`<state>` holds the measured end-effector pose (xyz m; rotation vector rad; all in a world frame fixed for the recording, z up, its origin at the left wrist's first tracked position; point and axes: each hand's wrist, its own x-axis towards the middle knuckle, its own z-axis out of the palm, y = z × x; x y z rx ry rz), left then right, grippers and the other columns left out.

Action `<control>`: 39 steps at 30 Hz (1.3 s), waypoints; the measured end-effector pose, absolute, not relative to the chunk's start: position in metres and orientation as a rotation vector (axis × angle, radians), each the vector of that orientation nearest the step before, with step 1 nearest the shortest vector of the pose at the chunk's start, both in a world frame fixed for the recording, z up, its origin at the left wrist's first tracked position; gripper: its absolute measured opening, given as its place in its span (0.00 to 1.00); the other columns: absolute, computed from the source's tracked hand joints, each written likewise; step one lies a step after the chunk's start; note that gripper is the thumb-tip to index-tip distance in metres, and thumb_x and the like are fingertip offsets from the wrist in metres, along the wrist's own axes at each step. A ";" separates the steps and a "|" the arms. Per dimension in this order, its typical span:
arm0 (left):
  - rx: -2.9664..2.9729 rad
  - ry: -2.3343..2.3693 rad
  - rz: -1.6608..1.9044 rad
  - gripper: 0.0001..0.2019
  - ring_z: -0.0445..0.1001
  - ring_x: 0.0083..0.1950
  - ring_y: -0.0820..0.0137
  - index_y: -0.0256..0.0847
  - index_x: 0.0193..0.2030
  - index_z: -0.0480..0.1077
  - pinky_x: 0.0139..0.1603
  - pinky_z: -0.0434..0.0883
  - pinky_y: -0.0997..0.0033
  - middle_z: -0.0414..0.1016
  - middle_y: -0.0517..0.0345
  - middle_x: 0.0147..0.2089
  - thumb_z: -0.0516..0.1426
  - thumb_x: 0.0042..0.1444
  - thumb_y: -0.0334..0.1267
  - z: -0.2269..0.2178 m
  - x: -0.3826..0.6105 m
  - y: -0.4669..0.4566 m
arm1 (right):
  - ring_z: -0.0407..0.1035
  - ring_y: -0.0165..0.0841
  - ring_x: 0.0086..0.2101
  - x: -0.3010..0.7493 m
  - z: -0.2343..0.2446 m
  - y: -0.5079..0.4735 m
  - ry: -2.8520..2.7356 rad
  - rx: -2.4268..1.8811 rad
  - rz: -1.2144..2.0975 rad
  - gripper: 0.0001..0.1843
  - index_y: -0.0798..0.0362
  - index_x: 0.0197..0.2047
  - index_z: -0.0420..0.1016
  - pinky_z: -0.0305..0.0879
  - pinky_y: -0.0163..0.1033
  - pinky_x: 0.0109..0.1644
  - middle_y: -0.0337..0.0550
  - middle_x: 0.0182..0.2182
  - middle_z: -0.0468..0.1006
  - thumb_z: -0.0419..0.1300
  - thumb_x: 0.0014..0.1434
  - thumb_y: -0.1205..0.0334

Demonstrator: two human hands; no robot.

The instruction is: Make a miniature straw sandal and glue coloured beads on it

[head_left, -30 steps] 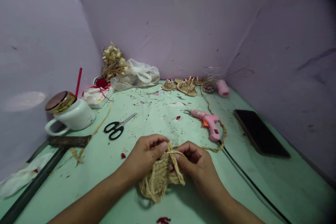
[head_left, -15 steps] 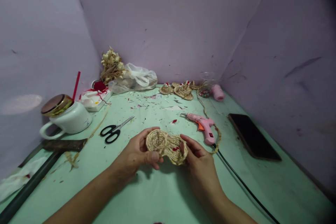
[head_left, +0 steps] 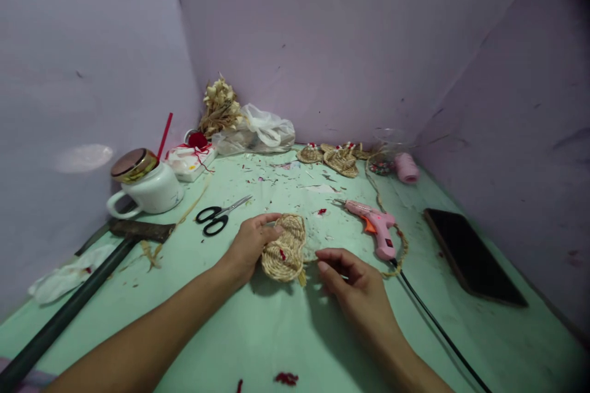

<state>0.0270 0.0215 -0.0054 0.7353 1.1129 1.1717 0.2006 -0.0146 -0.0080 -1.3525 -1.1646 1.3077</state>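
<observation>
My left hand (head_left: 252, 247) grips a small braided straw piece (head_left: 284, 252) with two rounded lobes by its left side, thumb on top. A dab of red (head_left: 283, 254) shows on the lower lobe, and a frayed yellowish end (head_left: 302, 278) sticks out at its lower right. From the right edge a thin straw strand (head_left: 311, 260) runs to my right hand (head_left: 348, 273), whose thumb and forefinger pinch it. To the right lies a pink glue gun (head_left: 375, 224) with an orange trigger. Black-handled scissors (head_left: 217, 218) rest beyond my left hand.
A hammer-like tool (head_left: 106, 276), a white mug (head_left: 154, 190) with a jar on it, and a phone (head_left: 470, 258) flank the work area. Finished-looking straw pieces (head_left: 340, 159), a pink spool (head_left: 406, 167) and a plastic bag (head_left: 267, 129) stand behind. Red scraps (head_left: 286, 378) lie in front.
The straw piece has turned more upright in my left hand. My right hand has let go of its right lobe and moved off to the right. The view has shifted left.
</observation>
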 end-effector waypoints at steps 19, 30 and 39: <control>2.031 1.415 1.342 0.14 0.72 0.42 0.65 0.37 0.46 0.71 0.39 0.70 0.66 0.74 0.47 0.46 0.55 0.52 0.33 0.025 0.024 -0.007 | 0.67 0.27 0.20 0.191 -0.005 -0.012 -0.716 -1.169 1.823 0.15 0.59 0.26 0.71 0.68 0.33 0.23 0.42 0.19 0.74 0.65 0.44 0.55; 2.583 1.254 0.579 0.10 0.70 0.32 0.67 0.36 0.36 0.68 0.31 0.68 0.68 0.70 0.50 0.35 0.46 0.55 0.29 0.015 0.042 -0.023 | 0.61 0.25 0.18 0.188 -0.012 -0.012 -0.908 -1.218 1.643 0.15 0.57 0.22 0.66 0.61 0.33 0.23 0.35 0.15 0.67 0.63 0.45 0.53; 2.602 1.364 0.368 0.07 0.65 0.27 0.70 0.39 0.30 0.61 0.28 0.60 0.70 0.65 0.56 0.29 0.44 0.55 0.28 0.014 0.044 -0.019 | 0.59 0.24 0.18 0.185 -0.017 -0.011 -1.018 -1.182 1.622 0.12 0.56 0.20 0.64 0.58 0.32 0.22 0.33 0.15 0.65 0.59 0.48 0.58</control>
